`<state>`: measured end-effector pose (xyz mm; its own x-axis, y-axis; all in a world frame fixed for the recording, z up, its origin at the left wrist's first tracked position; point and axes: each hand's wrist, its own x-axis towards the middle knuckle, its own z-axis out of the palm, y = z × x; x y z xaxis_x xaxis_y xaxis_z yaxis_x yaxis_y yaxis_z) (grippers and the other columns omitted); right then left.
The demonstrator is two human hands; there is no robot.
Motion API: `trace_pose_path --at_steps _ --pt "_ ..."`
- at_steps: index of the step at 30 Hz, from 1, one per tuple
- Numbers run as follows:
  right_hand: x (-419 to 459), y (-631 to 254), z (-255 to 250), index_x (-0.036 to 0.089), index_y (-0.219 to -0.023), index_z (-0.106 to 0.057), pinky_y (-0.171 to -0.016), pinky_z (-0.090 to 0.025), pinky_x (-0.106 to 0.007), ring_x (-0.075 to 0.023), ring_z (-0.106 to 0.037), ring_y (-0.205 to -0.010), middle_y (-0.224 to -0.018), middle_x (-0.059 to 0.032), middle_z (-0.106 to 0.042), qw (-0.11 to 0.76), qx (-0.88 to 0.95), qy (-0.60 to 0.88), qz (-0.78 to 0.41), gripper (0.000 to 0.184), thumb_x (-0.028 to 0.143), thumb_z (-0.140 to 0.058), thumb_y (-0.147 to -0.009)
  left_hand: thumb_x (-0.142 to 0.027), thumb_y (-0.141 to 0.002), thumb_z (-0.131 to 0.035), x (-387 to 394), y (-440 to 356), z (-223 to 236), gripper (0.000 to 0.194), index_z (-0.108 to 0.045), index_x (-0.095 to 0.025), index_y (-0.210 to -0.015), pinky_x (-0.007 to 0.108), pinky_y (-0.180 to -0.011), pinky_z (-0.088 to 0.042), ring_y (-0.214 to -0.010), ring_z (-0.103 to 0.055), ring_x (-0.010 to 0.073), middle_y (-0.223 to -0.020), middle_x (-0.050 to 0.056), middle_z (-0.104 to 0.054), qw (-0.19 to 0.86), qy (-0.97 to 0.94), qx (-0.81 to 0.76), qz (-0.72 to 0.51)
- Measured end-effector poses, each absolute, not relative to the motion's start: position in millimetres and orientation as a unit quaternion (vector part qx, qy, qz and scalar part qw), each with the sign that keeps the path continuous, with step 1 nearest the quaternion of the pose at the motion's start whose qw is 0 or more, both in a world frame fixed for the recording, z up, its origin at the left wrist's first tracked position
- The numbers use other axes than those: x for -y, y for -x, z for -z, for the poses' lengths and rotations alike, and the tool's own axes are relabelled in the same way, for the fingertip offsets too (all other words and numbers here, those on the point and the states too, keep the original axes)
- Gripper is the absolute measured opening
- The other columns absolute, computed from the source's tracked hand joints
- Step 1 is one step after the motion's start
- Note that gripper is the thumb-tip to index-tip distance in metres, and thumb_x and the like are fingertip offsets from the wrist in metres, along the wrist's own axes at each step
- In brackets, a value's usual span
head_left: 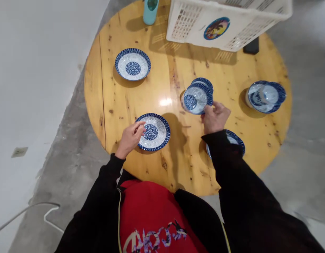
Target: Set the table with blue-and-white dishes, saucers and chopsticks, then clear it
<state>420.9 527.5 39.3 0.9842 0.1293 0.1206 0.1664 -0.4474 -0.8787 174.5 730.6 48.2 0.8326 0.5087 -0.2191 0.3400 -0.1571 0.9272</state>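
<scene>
R hand [216,116] pinches the rim of a blue-and-white dish [201,96] just R of the middle of the round tabletop [178,154]; a second dish [206,82] shows behind it — can't tell if they touch. L hand [131,138] has fingers loosely bent w/ nothing in them, over the L rim of a patterned plate [161,135] toward the near edge; contact unclear. In the way: the R sleeve [222,149] hides most of another plate [235,138] nr the near-right edge, and a white crate [190,26] blocks much of the far edge, w/ a dark flat object [251,46] partly behind its R corner. Also: a plate [133,66] toward the far-left edge, overlapping bowls [266,96] by the right edge, a teal container [150,15] at the far edge. Crate has an oval palm-tree label [217,28] — no legible wording; lettering on the red shirt [154,207] is too stylised to read.
</scene>
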Motion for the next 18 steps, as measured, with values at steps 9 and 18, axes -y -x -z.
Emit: trace_pose_path --at_steps 9,18 --pt "-545 -275 -27 0.014 -0.098 -0.066 -0.040 -0.040 -0.022 -0.0098 -0.045 -0.040 -0.050 0.0082 -0.049 0.523 0.051 0.841 -0.129 0.032 0.037 -0.057 -0.079 -0.038 -0.098 -0.045 -756 -216 -38 0.037 -0.071 -0.020 -0.117 0.030 -0.087 -0.051 -0.097 -0.068 0.0178 -0.112 0.007 -0.075 0.523 -0.845 -0.113 -0.031" --pt "-554 -248 9 0.014 -0.107 -0.060 -0.041 -0.041 -0.024 -0.0134 -0.052 -0.040 -0.048 0.0083 -0.051 0.494 0.039 0.856 -0.149 0.038 0.042 -0.055 -0.081 -0.022 -0.092 -0.048 -771 -216 -19 0.037 -0.074 -0.020 -0.117 0.035 -0.092 -0.049 -0.104 -0.067 0.0230 -0.115 0.009 -0.075 0.411 -0.907 -0.084 0.029"
